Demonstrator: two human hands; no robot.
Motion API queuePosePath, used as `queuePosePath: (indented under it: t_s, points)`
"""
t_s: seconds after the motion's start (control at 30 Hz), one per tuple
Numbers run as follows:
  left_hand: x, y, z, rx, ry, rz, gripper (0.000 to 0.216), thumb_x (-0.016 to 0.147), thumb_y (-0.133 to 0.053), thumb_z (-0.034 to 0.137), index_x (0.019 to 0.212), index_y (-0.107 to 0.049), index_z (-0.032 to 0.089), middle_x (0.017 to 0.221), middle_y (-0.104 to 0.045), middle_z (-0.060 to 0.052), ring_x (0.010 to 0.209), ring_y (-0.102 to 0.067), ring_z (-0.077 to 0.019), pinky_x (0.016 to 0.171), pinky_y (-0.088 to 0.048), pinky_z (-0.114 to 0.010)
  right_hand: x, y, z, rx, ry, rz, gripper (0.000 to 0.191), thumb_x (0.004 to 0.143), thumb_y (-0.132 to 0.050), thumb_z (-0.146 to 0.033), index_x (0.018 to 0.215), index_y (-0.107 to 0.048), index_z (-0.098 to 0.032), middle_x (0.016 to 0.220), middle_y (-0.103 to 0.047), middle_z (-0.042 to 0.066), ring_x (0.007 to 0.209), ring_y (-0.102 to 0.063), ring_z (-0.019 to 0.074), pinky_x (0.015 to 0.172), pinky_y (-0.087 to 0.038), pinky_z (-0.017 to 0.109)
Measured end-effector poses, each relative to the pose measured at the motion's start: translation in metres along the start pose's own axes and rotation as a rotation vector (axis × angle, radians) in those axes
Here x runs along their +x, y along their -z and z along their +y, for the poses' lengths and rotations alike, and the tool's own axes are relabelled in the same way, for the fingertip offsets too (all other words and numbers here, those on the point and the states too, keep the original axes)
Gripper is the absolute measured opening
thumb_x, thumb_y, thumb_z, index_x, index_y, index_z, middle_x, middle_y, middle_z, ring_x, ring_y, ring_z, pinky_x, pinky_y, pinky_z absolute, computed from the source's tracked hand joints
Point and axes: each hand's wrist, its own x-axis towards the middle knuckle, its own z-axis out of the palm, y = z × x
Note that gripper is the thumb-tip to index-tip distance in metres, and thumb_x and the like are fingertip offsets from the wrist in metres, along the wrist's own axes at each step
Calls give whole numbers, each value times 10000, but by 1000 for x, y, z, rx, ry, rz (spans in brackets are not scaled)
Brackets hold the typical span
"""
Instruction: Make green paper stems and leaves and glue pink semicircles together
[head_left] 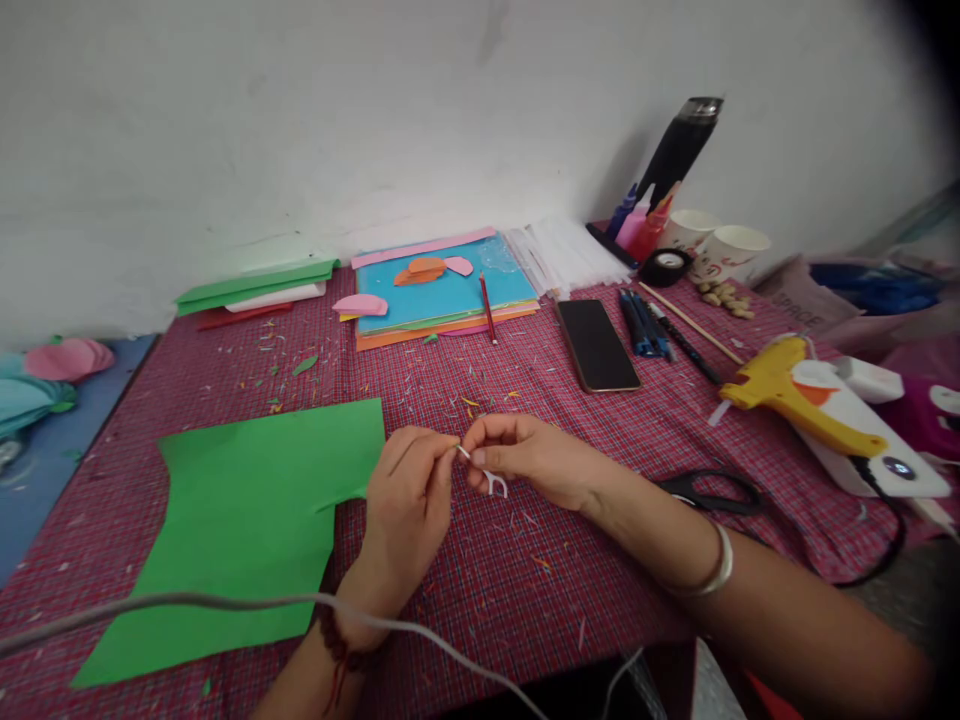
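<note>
Over the middle of the table, my two hands meet almost fingertip to fingertip. My right hand is closed in a pinch around a thin white floss pick, whose forked end shows below the fingers. Its narrow end points left, up to the fingertips of my left hand. That hand is also closed in a pinch; whatever it holds is too small to make out. Left of my hands lies a green paper sheet with cut, curved edges, partly under my left wrist.
A phone, pens, black-handled scissors and a yellow glue gun lie to the right. Coloured paper with a pencil lies behind. Paper cups stand back right. A pale cable crosses the foreground.
</note>
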Motion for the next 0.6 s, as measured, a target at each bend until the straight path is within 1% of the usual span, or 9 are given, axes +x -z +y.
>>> queuePosePath:
  t_s: [0.13, 0.2, 0.27, 0.33, 0.4, 0.43, 0.5, 0.6]
  points:
    - [-1, -1, 2, -72, 64, -21, 152, 866, -498, 87, 831, -611, 183, 768, -620, -13, 744, -568, -147, 688, -441, -264, 3, -5, 5, -59, 62, 68, 61, 767, -646, -188, 748, -592, -166, 623, -612, -35, 552, -530, 80, 574, -407, 230]
    - [-1, -3, 3, -153, 149, -44, 161, 863, -496, 104, 826, -632, 184, 764, -622, -10, 734, -568, -144, 676, -433, -260, 5, -6, 8, -168, 140, 133, 86, 767, -630, -193, 710, -570, -173, 598, -561, -51, 537, -482, 80, 549, -375, 231]
    - [-2, -6, 3, -279, 315, -71, 153, 857, -514, 143, 814, -655, 183, 758, -633, -8, 720, -566, -141, 670, -426, -258, 7, -5, 11, -319, 248, 199, 110, 764, -621, -193, 680, -551, -178, 584, -504, -63, 537, -435, 83, 528, -340, 229]
    - [-2, -9, 1, -468, 540, -87, 117, 832, -564, 199, 784, -669, 177, 713, -632, 1, 670, -546, -128, 637, -415, -246, 7, -4, 12, -485, 346, 241, 125, 774, -602, -188, 666, -539, -181, 583, -468, -64, 547, -415, 88, 521, -322, 229]
    - [0, -11, -1, -685, 749, -89, 95, 779, -631, 244, 732, -661, 167, 626, -597, 23, 586, -495, -103, 573, -387, -225, 5, -4, 12, -653, 412, 267, 130, 793, -572, -168, 669, -537, -183, 598, -475, -54, 567, -433, 97, 531, -330, 233]
    - [0, -11, -1, -782, 825, -85, 104, 748, -660, 254, 698, -647, 163, 582, -566, 37, 545, -461, -89, 539, -366, -214, 4, -4, 12, -741, 436, 276, 131, 800, -559, -152, 674, -540, -184, 610, -489, -48, 580, -447, 101, 541, -336, 235]
    - [3, -11, -2, -923, 924, -87, 150, 701, -697, 257, 634, -609, 156, 526, -517, 54, 496, -411, -69, 494, -329, -200, 3, -3, 11, -909, 489, 281, 138, 806, -546, -111, 689, -552, -184, 643, -521, -37, 615, -477, 108, 572, -351, 239]
    - [5, -9, -3, -1091, 1041, -138, 194, 656, -730, 254, 588, -580, 152, 515, -514, 51, 479, -419, -58, 474, -323, -190, 2, -1, 8, -1096, 591, 231, 147, 824, -547, -77, 722, -573, -179, 699, -567, -18, 677, -515, 115, 640, -376, 242]
